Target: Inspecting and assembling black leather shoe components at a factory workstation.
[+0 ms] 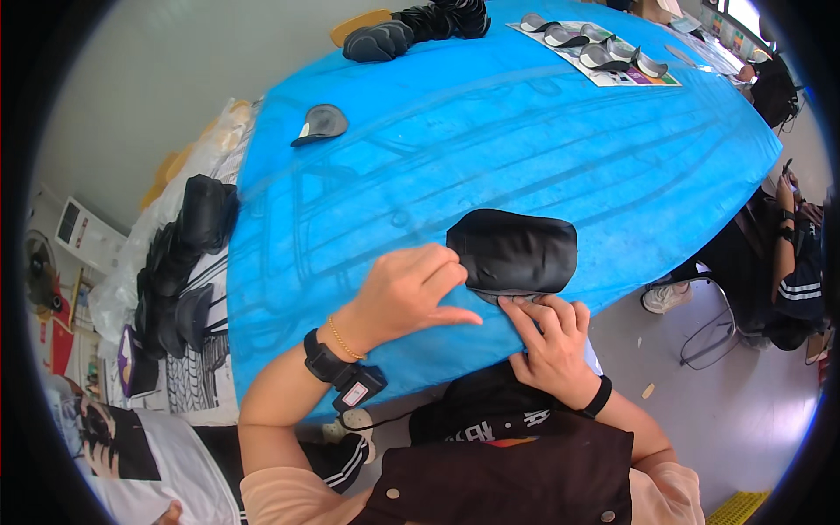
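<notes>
A black, smooth, leather-like piece with a rounded outline and a few wrinkles lies near the front edge of the blue-covered table. A strip of grey shows under its near edge. At its left corner, my left hand has its fingers curled in a pinch on the piece, with the thumb stretched out to the right. My right hand presses its fingertips against the grey strip at the near edge, its other fingers bent. The underside of the piece is hidden.
One curved grey-and-black piece lies far left on the blue sheet. Black pieces are stacked at the back and left. Several grey-lined pieces sit on a printed sheet. People are at both sides; a wire-framed stool stands right.
</notes>
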